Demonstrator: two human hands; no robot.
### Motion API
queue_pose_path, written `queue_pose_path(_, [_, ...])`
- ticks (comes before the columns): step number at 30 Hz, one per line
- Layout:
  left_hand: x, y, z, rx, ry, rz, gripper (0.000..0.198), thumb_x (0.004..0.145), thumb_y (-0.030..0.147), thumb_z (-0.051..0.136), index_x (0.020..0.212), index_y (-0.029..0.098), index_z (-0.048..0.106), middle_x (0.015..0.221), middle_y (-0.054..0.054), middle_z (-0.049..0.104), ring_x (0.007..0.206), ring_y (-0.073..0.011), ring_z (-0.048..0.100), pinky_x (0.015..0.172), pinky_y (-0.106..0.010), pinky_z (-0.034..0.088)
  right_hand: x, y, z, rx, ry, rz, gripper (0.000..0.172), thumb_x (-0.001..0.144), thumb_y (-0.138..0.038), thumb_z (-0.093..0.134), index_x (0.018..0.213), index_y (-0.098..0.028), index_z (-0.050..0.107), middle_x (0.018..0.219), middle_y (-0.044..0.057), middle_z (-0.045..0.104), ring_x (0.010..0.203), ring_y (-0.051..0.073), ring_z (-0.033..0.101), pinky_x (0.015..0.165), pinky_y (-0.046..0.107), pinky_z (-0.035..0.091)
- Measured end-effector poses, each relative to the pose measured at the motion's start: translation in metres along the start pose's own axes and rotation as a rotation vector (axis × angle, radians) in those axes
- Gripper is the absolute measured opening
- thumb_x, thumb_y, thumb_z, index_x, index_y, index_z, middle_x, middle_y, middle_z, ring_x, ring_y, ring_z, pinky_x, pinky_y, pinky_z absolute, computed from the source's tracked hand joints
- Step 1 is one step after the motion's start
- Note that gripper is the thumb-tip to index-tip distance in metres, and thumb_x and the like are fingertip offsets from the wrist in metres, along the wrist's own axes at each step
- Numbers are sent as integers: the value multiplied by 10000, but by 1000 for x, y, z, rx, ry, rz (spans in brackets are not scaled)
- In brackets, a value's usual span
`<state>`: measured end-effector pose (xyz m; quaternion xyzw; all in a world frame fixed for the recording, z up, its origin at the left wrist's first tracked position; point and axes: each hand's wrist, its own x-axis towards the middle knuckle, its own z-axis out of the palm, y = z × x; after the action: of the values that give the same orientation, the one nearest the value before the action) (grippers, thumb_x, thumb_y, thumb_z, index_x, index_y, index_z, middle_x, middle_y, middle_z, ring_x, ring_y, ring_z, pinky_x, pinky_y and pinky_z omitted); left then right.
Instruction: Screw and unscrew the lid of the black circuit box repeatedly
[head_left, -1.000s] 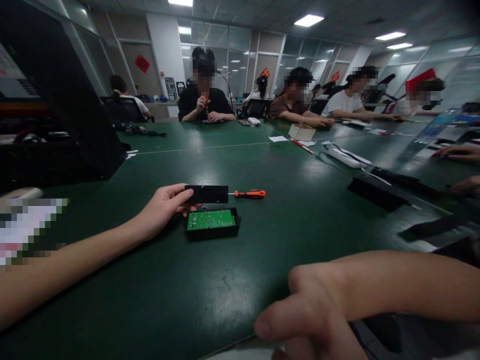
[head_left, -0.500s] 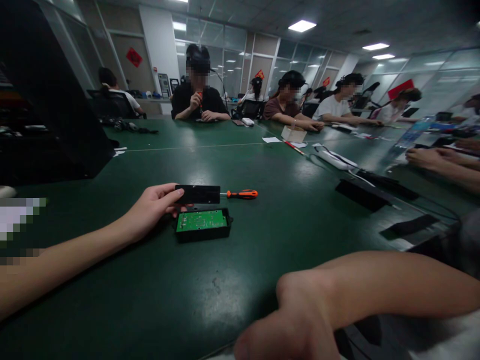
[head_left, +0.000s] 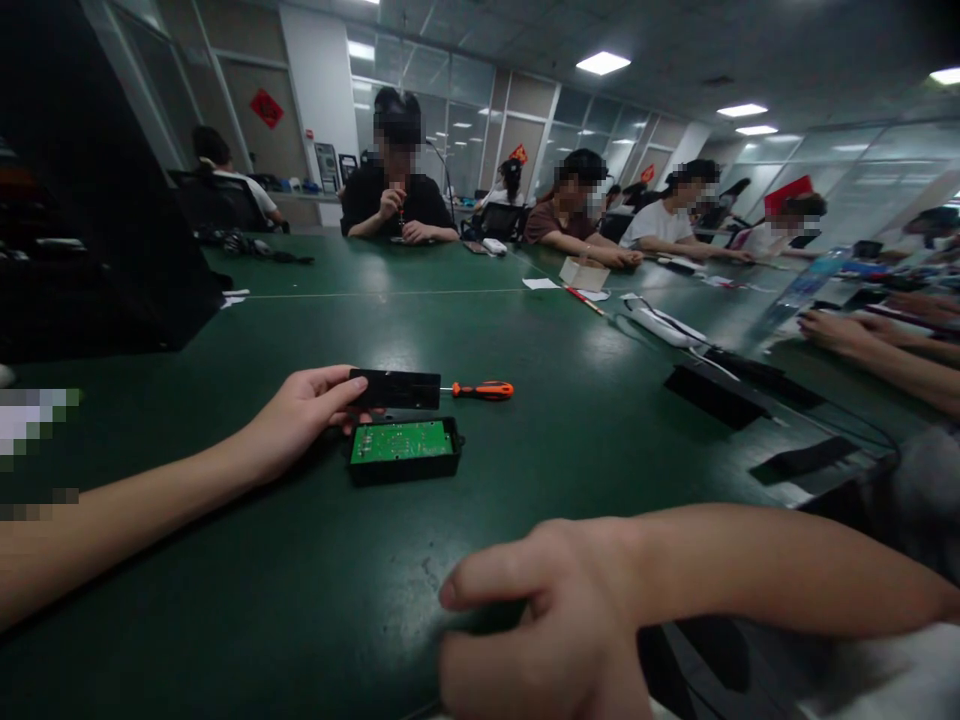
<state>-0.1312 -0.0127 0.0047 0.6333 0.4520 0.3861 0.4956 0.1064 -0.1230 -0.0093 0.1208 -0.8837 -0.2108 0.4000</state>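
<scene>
My left hand (head_left: pixel 319 405) grips the left end of a flat black cover (head_left: pixel 401 389) between thumb and fingers. Just below the cover, an open black case (head_left: pixel 409 467) with a green circuit board (head_left: pixel 397 441) in it rests on the green table (head_left: pixel 300 590). A screwdriver (head_left: pixel 484 391) with an orange and black handle lies behind the case, its shaft partly hidden by the cover. My right hand (head_left: pixel 536 620) is low at the front, near the table's edge, thumb and fingers apart, with nothing seen in it.
At the left stands a large black object (head_left: pixel 97 250). A white power strip (head_left: pixel 664 322), cables and black pieces (head_left: pixel 716 396) lie to the right. A small box (head_left: pixel 584 273) and a bottle (head_left: pixel 806 290) are farther back. Several people sit around the table.
My right hand has risen a little and moved left, and its thumb and fingers now show apart. The left hand and the cover have hardly moved.
</scene>
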Motion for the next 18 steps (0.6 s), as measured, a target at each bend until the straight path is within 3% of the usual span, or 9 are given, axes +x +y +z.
queue_pose_path(2, [0, 0, 0, -4, 4, 3, 279, 825, 431, 719, 900, 163, 717, 872, -72, 741, 739, -196, 675, 611, -278, 536, 5, 24, -4, 44, 59, 19, 157, 878, -334, 646, 743, -302, 719, 900, -59, 737, 864, 118, 650, 745, 244, 565])
queue_pose_path(4, [-1, 1, 1, -12, 11, 5, 278, 819, 432, 722, 892, 164, 715, 849, -67, 736, 723, -194, 671, 605, -277, 534, 6, 44, -7, 41, -13, 130, 200, 926, -301, 614, 781, -221, 724, 928, -2, 751, 853, 148, 663, 778, 285, 569])
queue_pose_path(7, [-2, 2, 2, -18, 18, 20, 292, 801, 437, 729, 897, 161, 722, 813, -62, 721, 713, -198, 666, 610, -287, 540, -3, 62, -8, 5, -146, 360, 233, 965, -342, 594, 887, -151, 702, 1100, 91, 739, 1049, 198, 658, 941, 333, 551])
queue_pose_path(9, [-1, 2, 2, -13, 26, 37, 296, 805, 440, 723, 899, 160, 727, 799, -57, 710, 709, -194, 661, 612, -282, 538, -14, 69, -4, 42, -220, 534, 309, 969, -407, 581, 1069, -130, 672, 1237, 149, 678, 1156, 218, 616, 1005, 375, 528])
queue_pose_path(12, [1, -1, 0, -18, 43, 52, 288, 819, 436, 714, 900, 160, 724, 785, -46, 695, 696, -180, 651, 597, -261, 522, -20, 71, 0, 163, -315, 708, 433, 962, -399, 590, 1289, -115, 573, 1341, 190, 597, 1239, 231, 565, 1042, 414, 503])
queue_pose_path(17, [2, -2, 1, -64, 62, 49, 247, 797, 409, 751, 831, 169, 703, 754, -27, 674, 686, -164, 643, 568, -224, 496, 21, 49, -10, 581, -170, 711, 276, 1008, -304, 518, 1152, -104, 642, 1208, 127, 680, 1183, 149, 611, 1053, 282, 478])
queue_pose_path(18, [1, -1, 1, -60, 65, 45, 249, 792, 412, 758, 819, 171, 702, 760, -28, 677, 689, -164, 644, 566, -222, 496, 32, 41, -13, 644, -205, 720, 283, 1016, -325, 505, 1151, -124, 651, 1187, 102, 690, 1164, 135, 622, 1019, 250, 488])
